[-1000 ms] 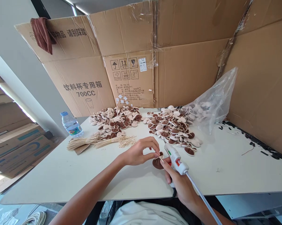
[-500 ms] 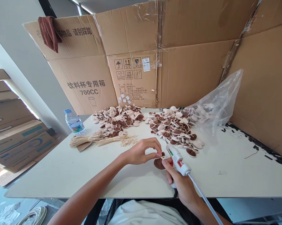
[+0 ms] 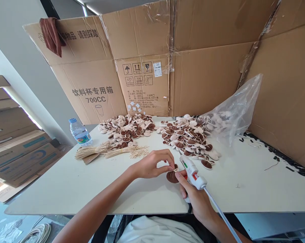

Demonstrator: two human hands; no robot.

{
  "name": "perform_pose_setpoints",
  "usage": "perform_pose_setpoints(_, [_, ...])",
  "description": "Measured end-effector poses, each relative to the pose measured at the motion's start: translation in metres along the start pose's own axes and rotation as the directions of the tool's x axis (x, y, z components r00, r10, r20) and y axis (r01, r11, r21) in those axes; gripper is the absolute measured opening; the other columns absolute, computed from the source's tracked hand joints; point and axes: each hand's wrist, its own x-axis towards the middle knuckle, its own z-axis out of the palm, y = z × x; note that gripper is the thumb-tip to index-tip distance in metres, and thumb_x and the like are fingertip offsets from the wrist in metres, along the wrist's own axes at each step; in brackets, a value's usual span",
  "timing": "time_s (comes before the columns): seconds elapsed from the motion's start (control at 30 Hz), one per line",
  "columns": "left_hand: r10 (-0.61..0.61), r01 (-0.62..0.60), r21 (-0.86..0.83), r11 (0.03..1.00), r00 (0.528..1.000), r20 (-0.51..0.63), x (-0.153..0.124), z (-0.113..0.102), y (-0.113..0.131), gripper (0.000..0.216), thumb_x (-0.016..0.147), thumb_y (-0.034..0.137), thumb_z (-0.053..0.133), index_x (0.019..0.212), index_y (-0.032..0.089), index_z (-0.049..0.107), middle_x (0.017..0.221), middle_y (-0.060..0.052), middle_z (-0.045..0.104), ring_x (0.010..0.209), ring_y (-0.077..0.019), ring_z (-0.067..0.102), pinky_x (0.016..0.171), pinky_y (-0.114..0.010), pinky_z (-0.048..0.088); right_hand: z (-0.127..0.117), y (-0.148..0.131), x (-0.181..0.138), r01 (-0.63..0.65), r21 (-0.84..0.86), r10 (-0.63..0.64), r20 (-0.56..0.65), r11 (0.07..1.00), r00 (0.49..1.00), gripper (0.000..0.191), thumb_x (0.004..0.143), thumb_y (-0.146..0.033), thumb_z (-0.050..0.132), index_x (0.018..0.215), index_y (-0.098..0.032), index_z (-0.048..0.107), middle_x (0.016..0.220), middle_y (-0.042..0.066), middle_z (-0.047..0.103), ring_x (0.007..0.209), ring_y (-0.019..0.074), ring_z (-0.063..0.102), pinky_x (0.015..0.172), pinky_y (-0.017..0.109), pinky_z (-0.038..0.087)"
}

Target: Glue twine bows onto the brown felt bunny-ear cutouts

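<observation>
A brown mouse-head-shaped fabric piece (image 3: 172,177) is held just above the table's front part, a small cream cord loop (image 3: 176,170) lying on its upper side. My left hand (image 3: 153,164) pinches that cord between thumb and index finger, at the piece's top edge. The white hot glue gun (image 3: 192,170) is gripped in my right hand (image 3: 198,200), its nozzle pointing up and left, away from the piece. My right thumb also presses on the piece's right edge by the cord. Fingers of my right hand beneath the gun are partly hidden.
Two piles of brown and cream pieces (image 3: 128,126) (image 3: 187,136) lie at the back. Bundled cream cords (image 3: 99,150) and a water bottle (image 3: 80,132) stand left. A clear plastic bag (image 3: 240,104) holds pieces at right. Cardboard walls (image 3: 205,74) enclose the back; black scraps (image 3: 291,165) line the right edge.
</observation>
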Motion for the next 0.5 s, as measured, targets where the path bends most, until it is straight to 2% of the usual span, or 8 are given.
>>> perform_pose_setpoints(0.33, [0.017, -0.018, 0.024, 1.000, 0.999, 0.042, 0.0002, -0.0019, -0.0010, 0.020, 0.101, 0.029, 0.055, 0.100, 0.016, 0.070, 0.104, -0.015, 0.068, 0.097, -0.0222, 0.064, 0.088, -0.036, 0.052, 0.0001, 0.0024, 0.0007, -0.029, 0.002, 0.029, -0.019, 1.000, 0.999, 0.042, 0.088, -0.063, 0.068, 0.083, -0.022, 0.064, 0.048, -0.008, 0.039, 0.049, 0.0130, 0.033, 0.053, 0.030, 0.029])
perform_pose_setpoints(0.5, [0.009, -0.008, -0.010, 1.000, 1.000, 0.010, 0.0007, -0.0018, 0.0017, 0.017, 0.099, 0.029, 0.058, 0.099, 0.016, 0.069, 0.103, -0.015, 0.069, 0.097, -0.0218, 0.064, 0.089, -0.037, 0.052, 0.0019, 0.0013, 0.0005, -0.005, 0.025, 0.007, -0.053, 1.000, 0.999, 0.040, 0.087, -0.061, 0.070, 0.083, -0.022, 0.063, 0.048, -0.008, 0.041, 0.047, 0.0123, 0.033, 0.051, 0.031, 0.028])
